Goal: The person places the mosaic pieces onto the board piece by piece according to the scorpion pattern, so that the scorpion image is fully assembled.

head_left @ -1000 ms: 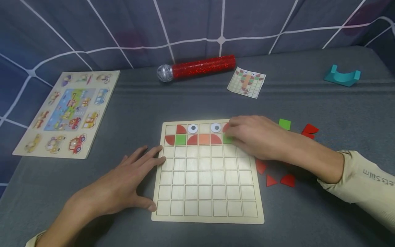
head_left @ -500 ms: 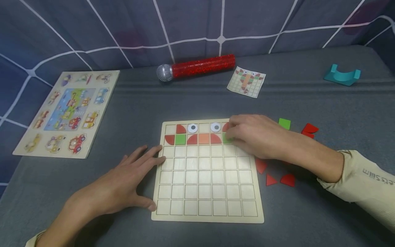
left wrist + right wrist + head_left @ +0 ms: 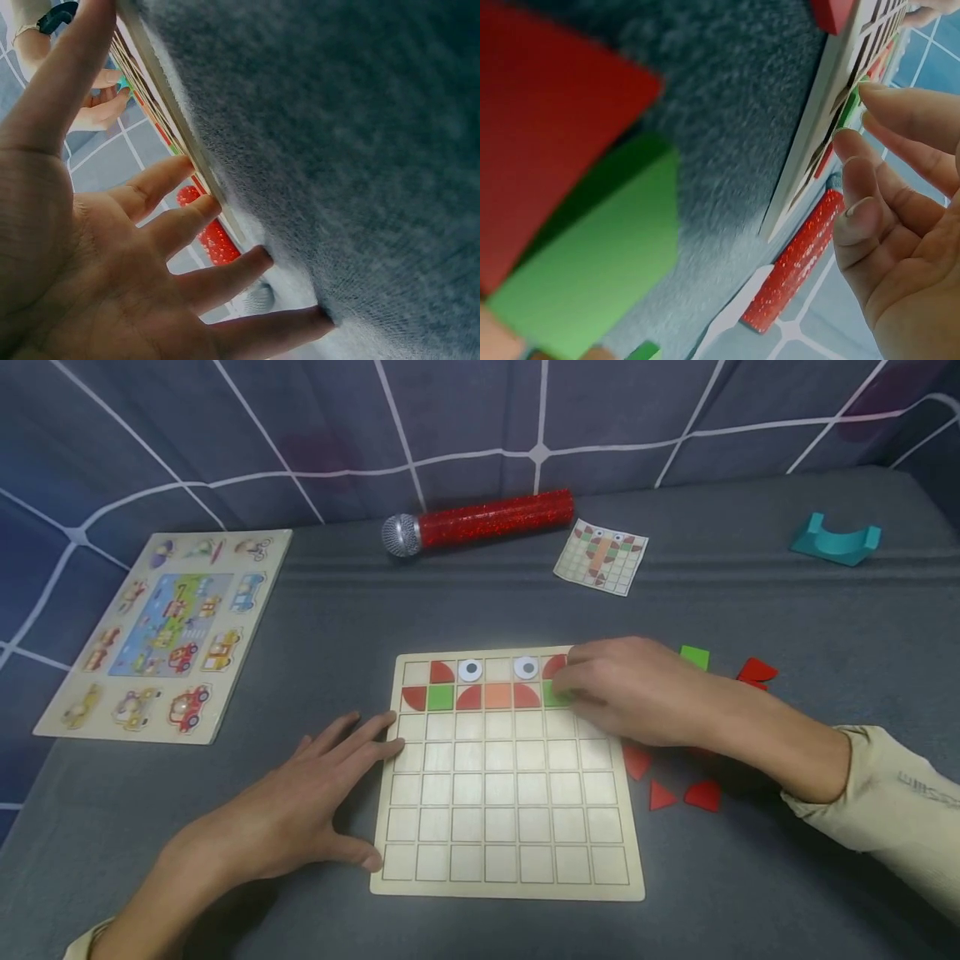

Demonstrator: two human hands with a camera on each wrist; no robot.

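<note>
A pale wooden grid board (image 3: 500, 793) lies flat on the dark cloth. Its top two rows bear red quarter-round tiles (image 3: 442, 672), white eye discs (image 3: 470, 670), an orange square (image 3: 497, 696) and green squares. My left hand (image 3: 300, 810) is spread along the board's left edge, with fingertips and thumb touching it. At the upper right of the grid, my right hand (image 3: 637, 693) pinches a green square tile (image 3: 553, 695) with thumb and fingertips, at its cell in the second row. The right wrist view shows that green tile (image 3: 850, 107) between the fingertips, partly hidden.
Loose red tiles (image 3: 702, 795) and a green square (image 3: 695, 657) lie right of the board. Behind are a red microphone (image 3: 495, 520), a small pattern card (image 3: 602, 558) and a teal cradle (image 3: 836, 541). A vehicle puzzle board (image 3: 165, 635) lies at left.
My right hand has barely shifted, its fingertips staying at the green tile. The left hand has kept its place on the board's edge.
</note>
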